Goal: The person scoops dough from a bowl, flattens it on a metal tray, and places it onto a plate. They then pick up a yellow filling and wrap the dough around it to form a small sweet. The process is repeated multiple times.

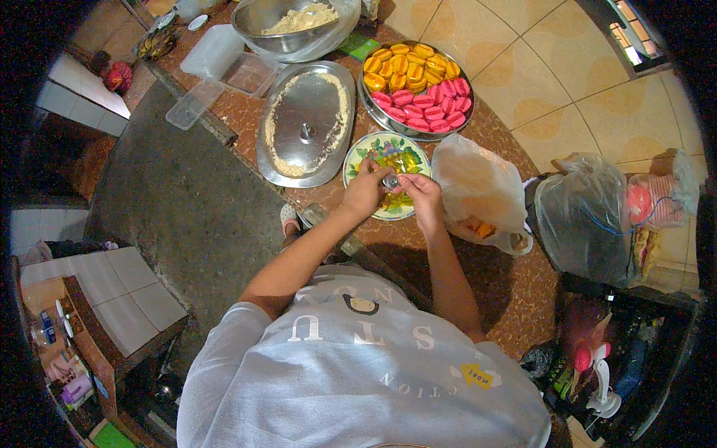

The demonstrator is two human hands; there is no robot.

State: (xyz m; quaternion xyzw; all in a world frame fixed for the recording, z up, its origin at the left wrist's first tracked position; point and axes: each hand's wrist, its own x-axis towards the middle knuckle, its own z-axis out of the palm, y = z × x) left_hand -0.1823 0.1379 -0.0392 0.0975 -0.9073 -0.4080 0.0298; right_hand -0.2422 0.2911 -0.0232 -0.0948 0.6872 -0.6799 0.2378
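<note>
Holding shiny yellow wrappers (408, 160), floral plate (349, 164) beneath both hands (363, 191) (423, 196)

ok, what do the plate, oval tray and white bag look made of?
Plate: printed, smooth-looking; ceramic or melamine, can't tell which.
Oval tray: metal, perhaps stainless or aluminium; grey sheen with soft reflections.
White bag: likely thin plastic film; translucent, crinkled.

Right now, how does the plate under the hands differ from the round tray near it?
The plate is pale with a colourful leafy pattern, while the round tray is plain shiny metal. The plate looks smaller than the round tray. The left hand and right hand are over the plate; neither is over the round tray. Both are round and sit on the brown table.
</note>
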